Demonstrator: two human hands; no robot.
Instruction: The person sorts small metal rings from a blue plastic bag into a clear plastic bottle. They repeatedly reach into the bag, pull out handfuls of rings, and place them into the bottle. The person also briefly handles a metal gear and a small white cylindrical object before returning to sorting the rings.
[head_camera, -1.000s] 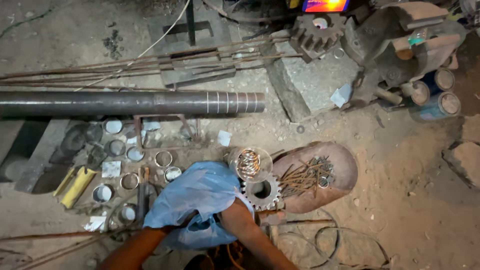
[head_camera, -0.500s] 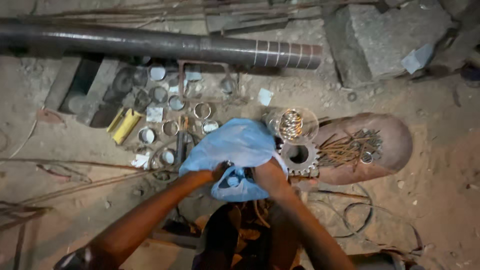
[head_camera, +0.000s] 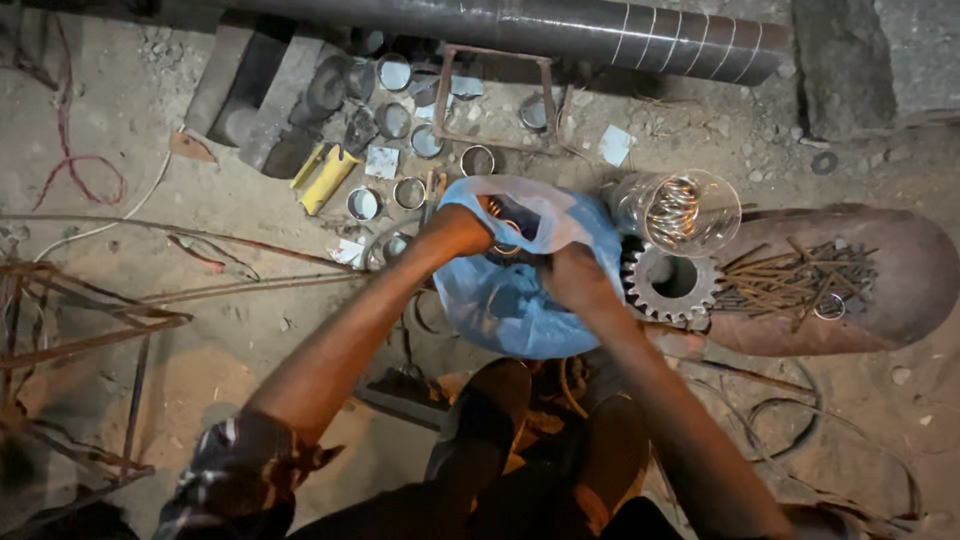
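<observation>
At centre, our left hand pinches the blue plastic bag at its ten o'clock rim; our right hand grips its bunched middle, fingers closed. Toothed gear lies touching the bag at three o'clock.

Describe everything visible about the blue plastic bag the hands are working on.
The blue plastic bag is thin, light blue and slightly see-through, crumpled and slack. It lies on the dirt floor in front of the person's knees, its mouth pulled open at the top. The left hand grips the upper left rim; the right hand holds the right side of the opening. Something dark shows inside, with a small ring shape, too unclear to identify. Its right edge lies against a toothed metal gear.
</observation>
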